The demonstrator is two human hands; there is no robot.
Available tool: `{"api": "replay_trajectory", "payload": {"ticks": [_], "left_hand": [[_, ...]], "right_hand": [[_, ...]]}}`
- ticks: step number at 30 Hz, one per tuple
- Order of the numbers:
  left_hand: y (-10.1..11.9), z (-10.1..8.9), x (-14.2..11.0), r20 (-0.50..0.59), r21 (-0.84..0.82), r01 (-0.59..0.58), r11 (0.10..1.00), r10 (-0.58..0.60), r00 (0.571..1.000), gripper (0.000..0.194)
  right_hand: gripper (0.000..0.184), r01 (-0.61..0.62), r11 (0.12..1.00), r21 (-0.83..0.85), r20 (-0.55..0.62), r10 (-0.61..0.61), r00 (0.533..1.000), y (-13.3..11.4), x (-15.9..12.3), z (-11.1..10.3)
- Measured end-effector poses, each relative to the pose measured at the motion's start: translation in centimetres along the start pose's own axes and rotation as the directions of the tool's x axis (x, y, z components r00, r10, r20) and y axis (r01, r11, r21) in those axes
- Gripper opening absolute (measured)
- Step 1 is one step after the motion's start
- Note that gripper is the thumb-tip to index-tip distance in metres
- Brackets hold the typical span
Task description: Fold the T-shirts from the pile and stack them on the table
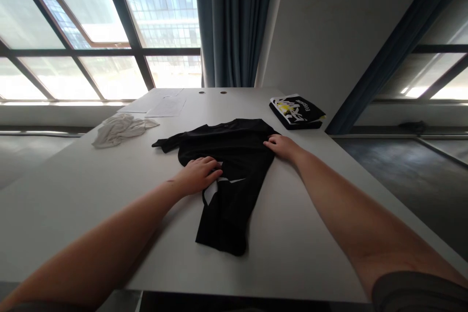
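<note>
A black T-shirt point(234, 144) with white marks lies partly folded on the white table point(292, 243). One sleeve points out to the left, and a narrower part of the cloth reaches toward the near edge. My left hand point(200, 174) is on the shirt's left side by a white patch, its fingers curled over the cloth and the thumb close by. At the upper right edge of the shirt, my right hand point(281, 147) pinches the fabric; part of its grip is hidden from view.
A crumpled whitish cloth point(124, 130) lies to the left, with sheets of paper point(166, 106) behind it. Folded black clothing with a white and yellow print point(298, 111) is stacked at the far right. Beyond the table hang blue curtains point(234, 24) beside windows.
</note>
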State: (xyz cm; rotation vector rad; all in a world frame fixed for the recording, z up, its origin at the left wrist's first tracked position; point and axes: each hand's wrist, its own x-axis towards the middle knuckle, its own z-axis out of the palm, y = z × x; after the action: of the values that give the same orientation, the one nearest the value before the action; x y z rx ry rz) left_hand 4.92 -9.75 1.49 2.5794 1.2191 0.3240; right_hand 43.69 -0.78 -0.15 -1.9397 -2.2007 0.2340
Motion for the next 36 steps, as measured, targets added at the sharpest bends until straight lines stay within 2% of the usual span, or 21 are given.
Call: {"api": "replay_trajectory", "payload": {"ticks": [4,8,11,13,15,16,18,20,23,25,26,29,30,32,34,36], "left_hand": [[-1.8,0.0,0.0,-0.051,0.089,0.055,0.994,-0.051,0.997,0.045],[-4.7,-0.6,0.4,-0.042,0.096,0.170,0.981,-0.167,0.985,0.048],[-7.1,-0.9,0.6,-0.039,0.089,0.217,0.972,-0.214,0.976,0.048],[-8.4,-1.2,0.7,-0.057,0.118,0.266,0.957,-0.261,0.964,0.050],[-9.4,-1.7,0.6,-0.073,0.156,0.338,0.928,-0.331,0.941,0.052],[-9.8,-2.0,0.5,-0.074,0.174,0.369,0.913,-0.361,0.930,0.053],[-10.3,-2.8,0.2,-0.069,0.214,0.409,0.887,-0.404,0.912,0.055],[-10.6,-3.7,-0.3,-0.071,0.266,0.438,0.859,-0.435,0.898,0.056],[-10.6,-5.0,-1.1,-0.099,0.358,0.485,0.798,-0.484,0.869,0.056],[-10.0,-5.6,-1.5,-0.122,0.416,0.484,0.770,-0.480,0.869,0.054],[-9.6,-5.9,-1.6,-0.124,0.437,0.462,0.772,-0.457,0.881,0.053],[-7.7,-6.1,-1.6,-0.022,0.419,0.291,0.860,-0.310,0.950,0.049],[-7.0,-6.1,-1.5,0.040,0.389,0.212,0.896,-0.247,0.968,0.048],[-5.7,-6.0,-1.4,0.155,0.326,0.101,0.940,-0.159,0.975,0.049],[-4.5,-5.7,-1.4,0.242,0.276,0.077,0.958,-0.146,0.959,0.056],[-3.3,-5.5,-1.5,0.300,0.229,0.107,0.968,-0.175,0.938,0.066]], "right_hand": [[0.027,-0.046,0.996,-0.078,0.087,0.052,0.995,1.0,-0.4,-0.9],[0.014,-0.043,0.992,-0.121,0.093,0.054,0.994,1.1,-1.0,-2.0],[0.010,0.029,0.979,-0.201,0.040,-0.021,0.999,-1.0,-1.4,-2.5],[0.012,0.152,0.972,-0.179,0.053,-0.144,0.988,-3.6,-1.9,-2.5],[0.017,0.331,0.944,-0.020,0.114,-0.326,0.938,-6.9,-2.8,-2.0],[0.022,0.427,0.901,0.079,0.148,-0.434,0.889,-8.6,-3.3,-1.6],[0.031,0.535,0.815,0.223,0.168,-0.572,0.802,-11.5,-4.5,-0.9],[0.034,0.577,0.767,0.280,0.187,-0.633,0.751,-13.4,-5.6,-0.3],[0.026,0.589,0.753,0.294,0.215,-0.653,0.726,-14.6,-6.7,-0.6],[0.022,0.566,0.760,0.320,0.292,-0.648,0.704,-14.6,-6.9,-1.6],[0.028,0.544,0.767,0.341,0.362,-0.641,0.677,-14.5,-7.0,-2.2],[0.045,0.446,0.819,0.362,0.572,-0.573,0.587,-14.2,-7.2,-4.4],[0.046,0.413,0.849,0.329,0.619,-0.524,0.585,-14.1,-7.3,-5.1],[0.042,0.329,0.923,0.199,0.685,-0.371,0.627,-14.0,-7.4,-6.1],[0.036,0.205,0.977,0.049,0.730,-0.176,0.661,-13.8,-7.3,-6.4],[0.031,0.073,0.995,-0.069,0.740,0.002,0.672,-13.5,-7.0,-6.2]]}}
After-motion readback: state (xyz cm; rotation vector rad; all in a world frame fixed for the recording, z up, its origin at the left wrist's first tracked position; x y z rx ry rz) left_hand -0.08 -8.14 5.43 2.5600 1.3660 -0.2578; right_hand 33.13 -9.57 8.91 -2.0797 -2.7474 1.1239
